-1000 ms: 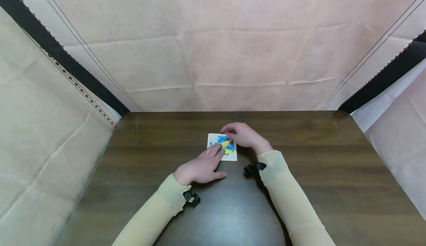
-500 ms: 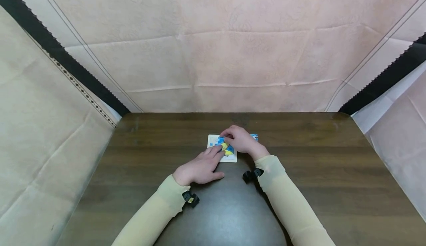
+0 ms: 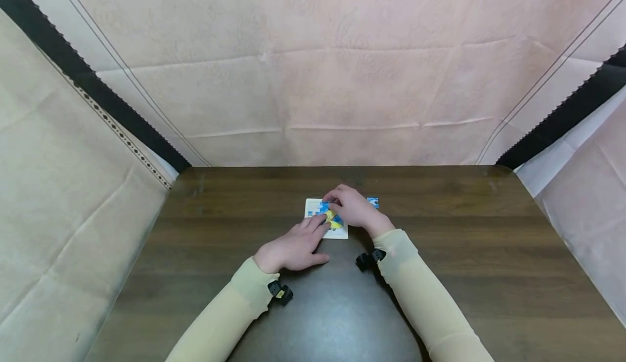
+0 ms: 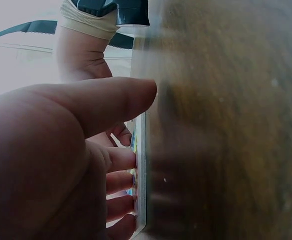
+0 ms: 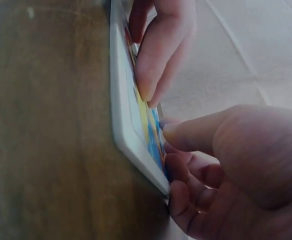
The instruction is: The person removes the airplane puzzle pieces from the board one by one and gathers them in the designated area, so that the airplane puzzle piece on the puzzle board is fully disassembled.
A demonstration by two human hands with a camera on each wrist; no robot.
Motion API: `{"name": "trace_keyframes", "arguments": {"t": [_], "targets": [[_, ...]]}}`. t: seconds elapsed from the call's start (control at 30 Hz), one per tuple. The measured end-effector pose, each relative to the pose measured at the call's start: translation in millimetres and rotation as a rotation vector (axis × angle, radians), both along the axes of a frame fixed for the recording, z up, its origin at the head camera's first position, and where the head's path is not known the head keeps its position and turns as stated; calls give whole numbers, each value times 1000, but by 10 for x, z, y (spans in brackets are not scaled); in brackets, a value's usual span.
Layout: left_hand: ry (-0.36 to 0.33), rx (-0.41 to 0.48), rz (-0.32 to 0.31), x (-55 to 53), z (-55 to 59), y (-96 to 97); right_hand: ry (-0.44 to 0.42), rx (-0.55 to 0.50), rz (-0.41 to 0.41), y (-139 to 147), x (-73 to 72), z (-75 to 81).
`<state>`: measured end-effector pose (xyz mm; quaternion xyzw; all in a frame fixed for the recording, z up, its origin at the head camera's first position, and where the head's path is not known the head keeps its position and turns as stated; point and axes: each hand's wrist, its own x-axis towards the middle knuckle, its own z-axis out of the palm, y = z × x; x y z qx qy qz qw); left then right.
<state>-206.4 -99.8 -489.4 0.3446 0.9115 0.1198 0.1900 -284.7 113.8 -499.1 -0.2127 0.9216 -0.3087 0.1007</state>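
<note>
A small flat board (image 3: 313, 205) with a white border and a blue and yellow picture lies on the table. My left hand (image 3: 294, 245) rests on its lower left part, fingers extended with tips on the picture and thumb apart. At the upper right corner, my right hand (image 3: 353, 205) has its fingers bent and its thumb (image 5: 185, 135) touching or nearly touching the picture. Whether those fingers pinch a piece is hidden. A small blue and white patterned piece (image 3: 373, 202) shows just beyond the right hand, partly covered. The board's pale edge (image 5: 131, 125) stands out in the right wrist view.
The brown wooden table (image 3: 244, 210) stretches out on both sides of the hands. Pale fabric walls (image 3: 313, 79) rise behind it and at the sides, with black strips (image 3: 98, 82) along the seams. Each wrist carries a black camera (image 3: 280, 292).
My right hand has shifted slightly left and down over the board's upper corner, uncovering the blue patterned piece beside it. The left hand and the board have hardly moved.
</note>
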Motion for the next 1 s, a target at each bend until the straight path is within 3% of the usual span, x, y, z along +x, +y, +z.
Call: {"name": "trace_keyframes", "arguments": {"t": [0.3, 1.0], "targets": [[-29, 9, 4, 27, -52, 2, -29, -2, -23, -7, 30, -44], [2, 5, -7, 45, 21, -8, -14, -9, -21, -15, -13, -40]]}}
